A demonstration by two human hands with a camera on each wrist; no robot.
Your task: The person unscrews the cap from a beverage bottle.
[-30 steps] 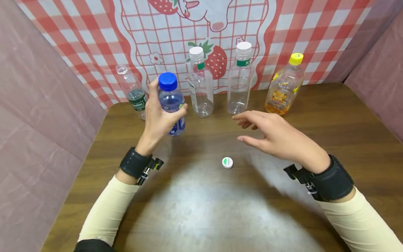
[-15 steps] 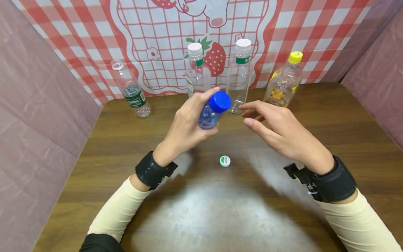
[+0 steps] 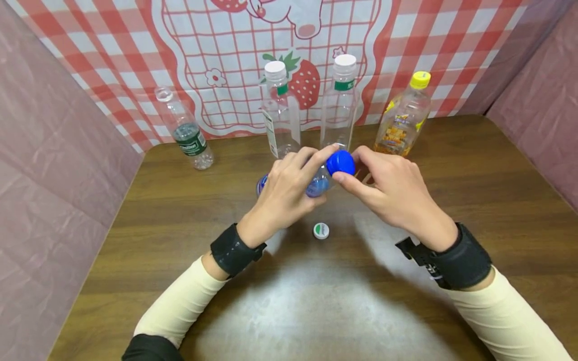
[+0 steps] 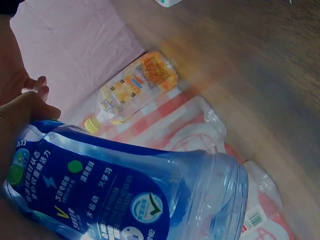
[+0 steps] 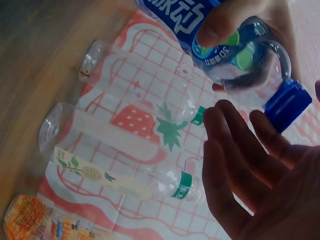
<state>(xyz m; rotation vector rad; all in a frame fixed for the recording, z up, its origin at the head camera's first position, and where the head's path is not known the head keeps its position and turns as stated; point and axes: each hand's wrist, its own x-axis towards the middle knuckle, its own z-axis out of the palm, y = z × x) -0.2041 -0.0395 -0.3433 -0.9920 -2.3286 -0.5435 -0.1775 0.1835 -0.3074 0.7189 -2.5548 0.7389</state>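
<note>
A clear plastic bottle (image 3: 318, 186) with a blue label is tilted above the table, its blue cap (image 3: 340, 163) pointing right. My left hand (image 3: 284, 193) grips it around the body and hides much of it in the head view. At the cap, the thumb and forefinger of my right hand (image 3: 393, 188) pinch the sides; its other fingers spread below the bottle neck in the right wrist view. A loose white bottle cap (image 3: 321, 230) with a green mark lies on the table just in front of the hands.
Along the back of the wooden table (image 3: 153, 225) stand an uncapped bottle (image 3: 189, 138) with a green label, two clear bottles with white caps (image 3: 275, 69), and a yellow-capped bottle (image 3: 399, 125) with an orange label. A checked cloth (image 3: 244, 108) hangs behind them.
My left hand has carried the blue-capped bottle from the back left to the middle and tilted it rightward. My right hand has closed its thumb and forefinger onto the blue cap.
</note>
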